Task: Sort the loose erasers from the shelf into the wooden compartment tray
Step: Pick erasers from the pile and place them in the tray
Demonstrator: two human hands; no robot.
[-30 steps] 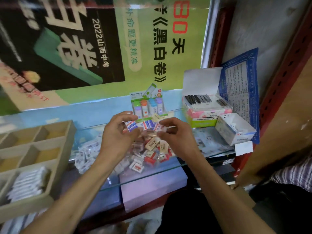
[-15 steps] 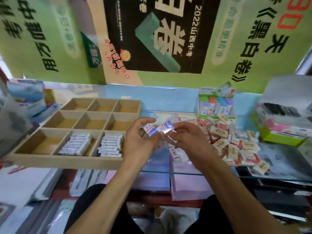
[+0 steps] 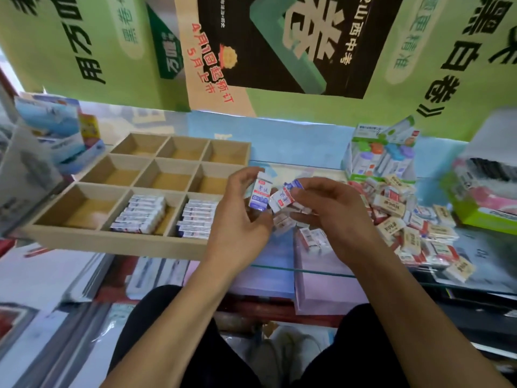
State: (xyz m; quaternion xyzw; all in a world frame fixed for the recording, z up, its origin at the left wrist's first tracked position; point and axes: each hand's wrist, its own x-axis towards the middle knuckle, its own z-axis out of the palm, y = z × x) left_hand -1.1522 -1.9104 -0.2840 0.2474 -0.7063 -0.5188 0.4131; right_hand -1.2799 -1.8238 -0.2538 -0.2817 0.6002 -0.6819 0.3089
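My left hand (image 3: pixel 240 219) pinches a white-and-blue wrapped eraser (image 3: pixel 260 194) upright above the glass shelf, just right of the wooden compartment tray (image 3: pixel 117 240). My right hand (image 3: pixel 333 217) grips a few more wrapped erasers (image 3: pixel 284 198) beside it. Two of the tray's front compartments hold neat rows of blue-and-white erasers (image 3: pixel 142 214), the second row (image 3: pixel 197 219) nearest my left hand. A loose pile of beige and red erasers (image 3: pixel 402 228) lies on the glass to the right.
A display box of coloured correction tapes (image 3: pixel 377 161) stands behind the pile. A green-and-pink box (image 3: pixel 486 197) sits at the far right, blue boxes (image 3: pixel 53 127) at the far left. The glass shelf edge (image 3: pixel 307 271) runs below my hands; posters cover the wall behind.
The view swung left from the eraser pile to the tray. Both hands came away from the pile with erasers, and the left hand now holds one upright, apart from the right hand's bunch.
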